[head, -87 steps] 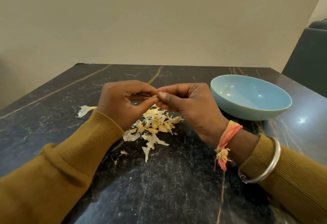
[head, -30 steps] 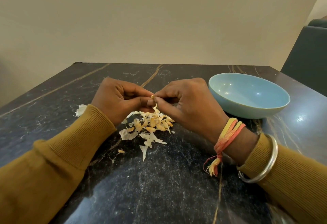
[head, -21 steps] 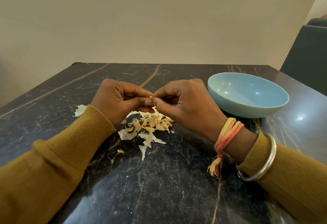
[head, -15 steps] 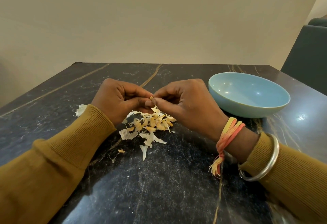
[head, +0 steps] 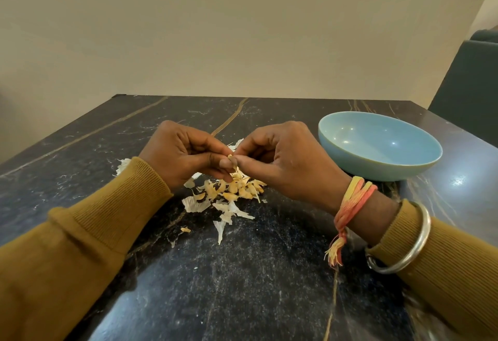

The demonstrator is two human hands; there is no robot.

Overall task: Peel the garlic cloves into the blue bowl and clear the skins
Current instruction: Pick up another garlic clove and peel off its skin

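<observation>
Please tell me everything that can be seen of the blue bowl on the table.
The blue bowl is round, wide and shallow, pale blue inside and out, glossy like glazed ceramic, with small light spots inside. It stands upright on the dark marble-like table, to the right of the right hand, which does not touch it. The visible part of its inside holds nothing; the near inner wall is hidden by the rim.
</observation>
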